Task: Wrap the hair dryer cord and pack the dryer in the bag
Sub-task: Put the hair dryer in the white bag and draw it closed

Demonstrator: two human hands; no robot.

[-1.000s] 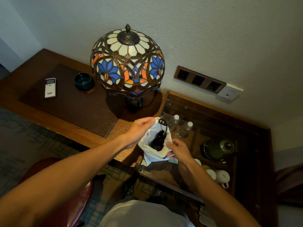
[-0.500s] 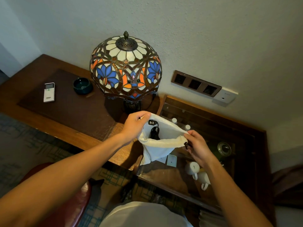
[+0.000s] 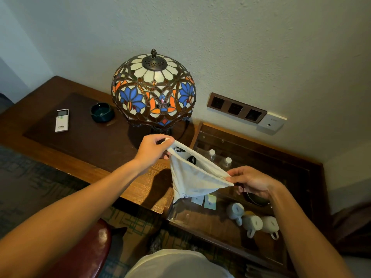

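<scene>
CHANGE: your hands have pulled the white drawstring bag mouth taut and nearly flat | LEFT: left hand pinches far rim | RIGHT: right hand pinches near rim | DRYER: black hair dryer sits inside, between your hands | NEXT: likely cinching closed

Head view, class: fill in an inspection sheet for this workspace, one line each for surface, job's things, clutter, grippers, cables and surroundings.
Surface: wooden desk with a dark mat; beside it a glass-topped cabinet.
Job's things: white cloth bag held in the air, mouth stretched narrow; black hair dryer partly visible inside.
Clutter: stained-glass lamp, remote, dark ashtray; under the glass, bottles and white mugs.
Grippers: left hand and right hand each pinch an end of the bag's rim.
Cables: the dryer's own cord cannot be made out.
Surroundings: wall sockets, patterned carpet, red seat.
</scene>
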